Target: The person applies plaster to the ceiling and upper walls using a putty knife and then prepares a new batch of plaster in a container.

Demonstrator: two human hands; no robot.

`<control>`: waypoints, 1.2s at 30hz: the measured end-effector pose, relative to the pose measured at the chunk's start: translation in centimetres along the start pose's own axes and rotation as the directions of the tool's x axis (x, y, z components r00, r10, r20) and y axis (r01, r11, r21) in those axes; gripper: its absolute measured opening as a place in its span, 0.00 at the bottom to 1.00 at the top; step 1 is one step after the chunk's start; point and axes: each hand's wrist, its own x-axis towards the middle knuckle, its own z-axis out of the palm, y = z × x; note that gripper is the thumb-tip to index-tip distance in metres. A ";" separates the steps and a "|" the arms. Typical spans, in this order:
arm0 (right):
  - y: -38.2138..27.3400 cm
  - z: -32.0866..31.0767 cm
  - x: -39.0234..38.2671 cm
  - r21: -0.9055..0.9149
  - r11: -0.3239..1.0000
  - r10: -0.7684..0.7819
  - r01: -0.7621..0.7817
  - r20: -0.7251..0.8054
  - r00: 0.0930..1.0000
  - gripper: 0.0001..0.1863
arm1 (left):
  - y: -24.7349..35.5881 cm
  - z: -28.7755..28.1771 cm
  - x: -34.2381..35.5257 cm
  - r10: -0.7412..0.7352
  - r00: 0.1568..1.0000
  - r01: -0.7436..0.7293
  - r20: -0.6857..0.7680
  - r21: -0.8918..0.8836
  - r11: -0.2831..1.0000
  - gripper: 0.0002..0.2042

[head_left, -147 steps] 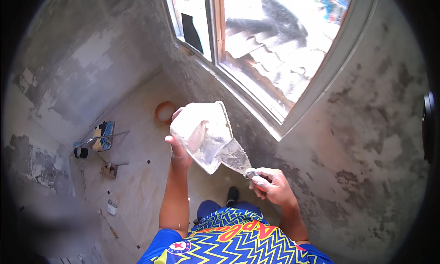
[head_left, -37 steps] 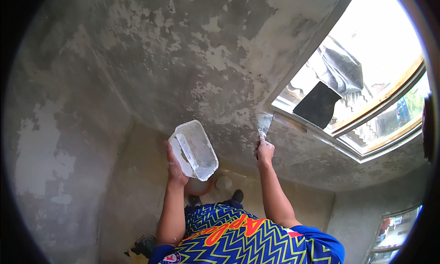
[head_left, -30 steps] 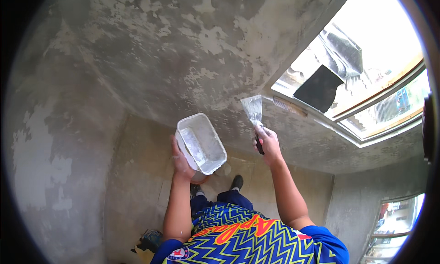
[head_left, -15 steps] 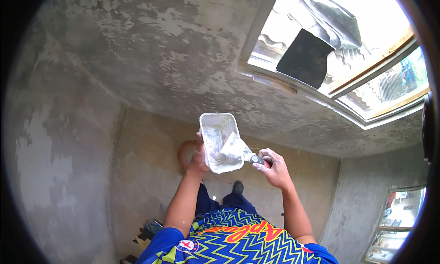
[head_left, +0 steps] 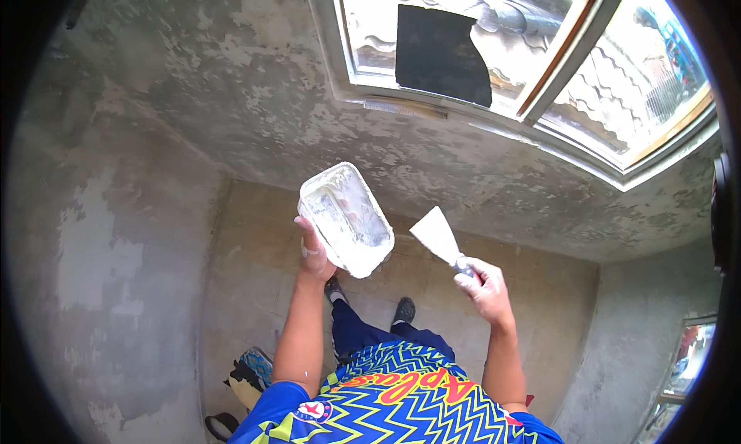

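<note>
My left hand [head_left: 312,251] grips a white plastic tub [head_left: 328,224] by its side, thumb showing along the outer wall. White paste coats the tub's inside, and it is tilted with its opening facing up toward me. To the right of it, my right hand [head_left: 486,290] is closed round the handle of a putty knife [head_left: 437,234]. The knife's wide blade points up and left, smeared white, and is apart from the tub. White residue marks the fingers of both hands.
Ahead stands a grey wall [head_left: 255,97] with patchy white plaster, below a framed window [head_left: 532,112]. A dark panel [head_left: 440,54] shows at the glass. My shoes [head_left: 404,310] are on the tan floor [head_left: 255,290]. Some items [head_left: 251,374] lie at the lower left.
The putty knife has come out of the tub and moved right. The tub has shifted left and turned counterclockwise. My view has swung right, so the window appears further left.
</note>
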 end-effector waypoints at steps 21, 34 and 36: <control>2.9 1.6 1.0 0.154 0.988 0.004 0.014 -0.116 0.993 0.11 | -7.8 6.0 -5.3 -0.023 1.000 0.016 0.019 0.294 0.956 0.42; 14.5 -4.4 21.1 -0.297 0.877 -0.478 0.377 -0.466 0.744 0.16 | -10.5 0.0 -1.7 -0.150 0.943 0.206 -0.298 0.164 0.965 0.39; 15.4 -5.9 24.3 -0.477 0.756 -0.642 0.448 -0.412 0.646 0.15 | -11.9 -1.4 -1.2 -0.214 0.924 0.288 -0.317 0.210 0.934 0.44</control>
